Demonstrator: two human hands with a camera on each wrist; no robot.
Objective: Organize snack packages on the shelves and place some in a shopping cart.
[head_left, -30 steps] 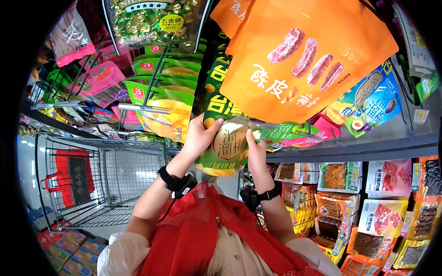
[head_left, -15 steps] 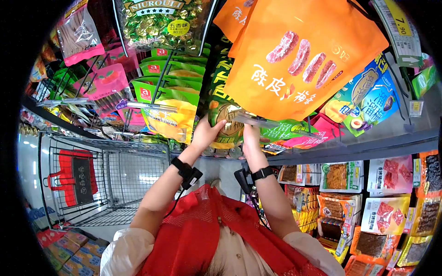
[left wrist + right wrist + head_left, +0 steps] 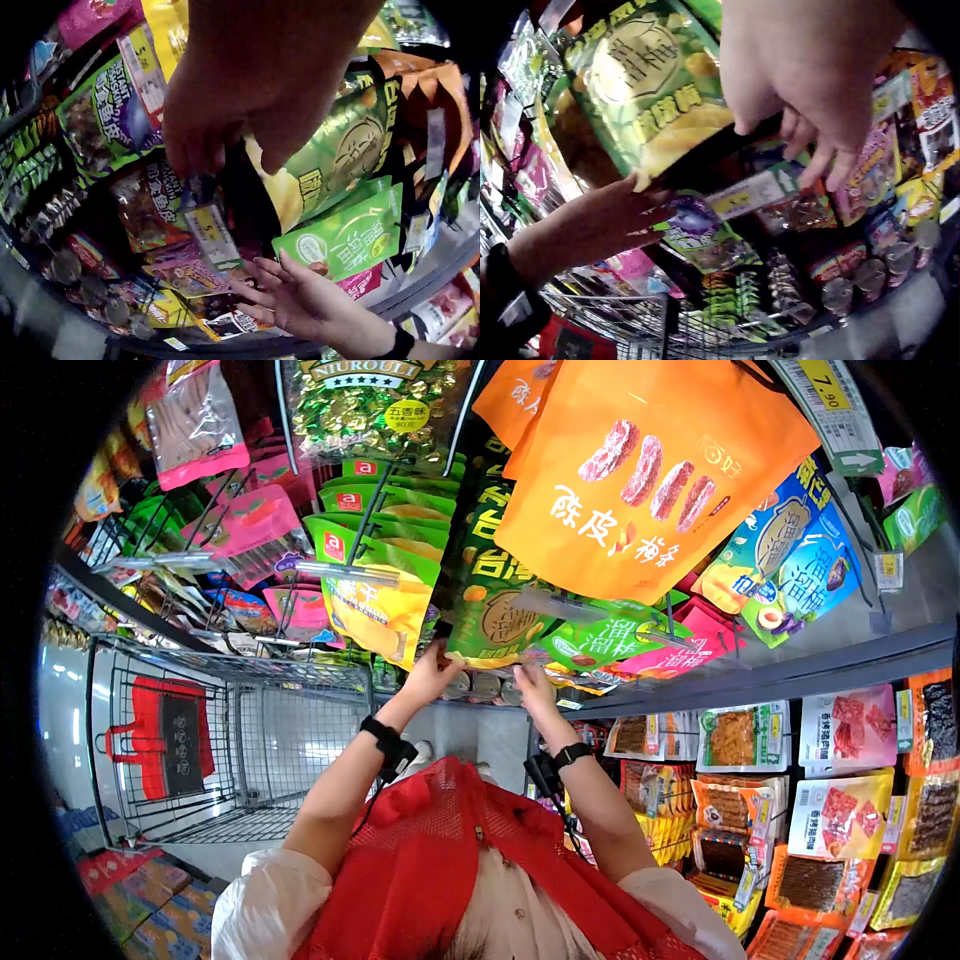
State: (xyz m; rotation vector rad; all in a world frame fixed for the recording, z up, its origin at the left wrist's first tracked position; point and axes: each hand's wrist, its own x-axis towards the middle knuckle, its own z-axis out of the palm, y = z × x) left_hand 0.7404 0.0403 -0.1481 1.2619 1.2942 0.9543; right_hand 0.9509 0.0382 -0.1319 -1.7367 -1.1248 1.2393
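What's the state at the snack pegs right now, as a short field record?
left hand: fingertips at the price tag just below the green pouch; grip unclear
right hand: open, fingers spread, below the green pouch, holding nothing
above: orange pouch
at person's left: wire cart

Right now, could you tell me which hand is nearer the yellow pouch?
Left. The left hand is at the lower corner of the yellow pouch; the right hand is farther right, under the green pouch.
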